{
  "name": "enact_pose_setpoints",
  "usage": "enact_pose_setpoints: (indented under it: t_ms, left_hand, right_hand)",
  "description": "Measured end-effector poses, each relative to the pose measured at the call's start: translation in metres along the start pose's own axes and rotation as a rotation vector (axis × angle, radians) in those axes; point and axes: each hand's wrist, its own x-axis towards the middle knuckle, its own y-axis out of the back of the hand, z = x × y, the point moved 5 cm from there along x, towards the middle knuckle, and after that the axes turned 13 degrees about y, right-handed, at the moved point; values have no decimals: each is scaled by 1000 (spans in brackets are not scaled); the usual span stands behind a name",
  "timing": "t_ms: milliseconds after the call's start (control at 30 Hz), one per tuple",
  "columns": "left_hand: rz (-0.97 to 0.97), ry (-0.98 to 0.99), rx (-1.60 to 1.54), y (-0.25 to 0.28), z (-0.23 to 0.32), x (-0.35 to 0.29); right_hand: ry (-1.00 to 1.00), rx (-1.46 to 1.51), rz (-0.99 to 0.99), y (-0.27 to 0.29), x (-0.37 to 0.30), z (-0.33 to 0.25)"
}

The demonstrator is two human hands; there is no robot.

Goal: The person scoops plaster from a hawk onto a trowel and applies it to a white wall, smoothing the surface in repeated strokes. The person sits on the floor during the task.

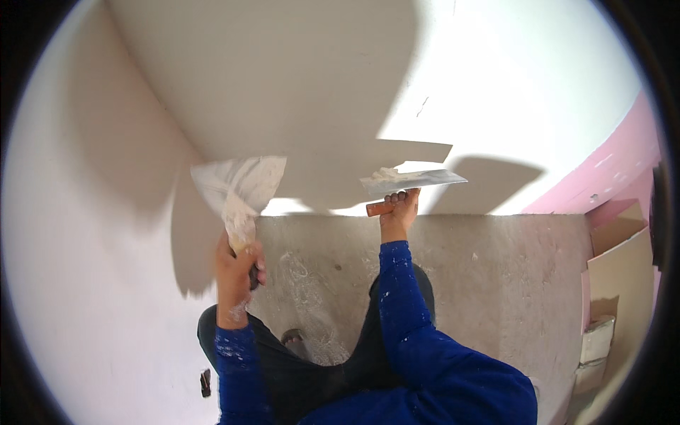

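Note:
My left hand (237, 273) is wrapped round the dark handle of a wide putty knife (244, 180). Its flared blade points up and away from me, streaked with pale plaster, and more plaster coats the neck. In my right hand (404, 210) is the orange-brown handle of a flat plastering trowel (425, 180). The trowel's metal blade lies roughly level above my fingers, with a lump of plaster (386, 176) at its left end. Both tools are held in front of the white wall (283, 85); whether either touches it I cannot tell.
A second wall (92, 234) meets the front one in a corner at the left. The concrete floor (467, 283) has white smears. At the right are a pink wall section (609, 170) and leaning cardboard (623, 276). A small dark wall opening (205, 382) is at lower left.

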Motion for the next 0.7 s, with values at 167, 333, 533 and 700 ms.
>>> enact_pose_setpoints:
  t_ms: [167, 333, 533, 700]
  left_hand:
    - [7, 48, -100, 16, -43, 37]
    - [-225, 262, -55, 39, -57, 87]
    - [-591, 386, 202, 43, -96, 126]
    - [-687, 444, 447, 37, -125, 154]
  right_hand:
    - [108, 5, -51, -23, 10, 19]
    - [154, -44, -31, -26, 14, 25]
    - [184, -115, 6, -39, 7, 23]
    - [376, -185, -262, -109, -6, -33]
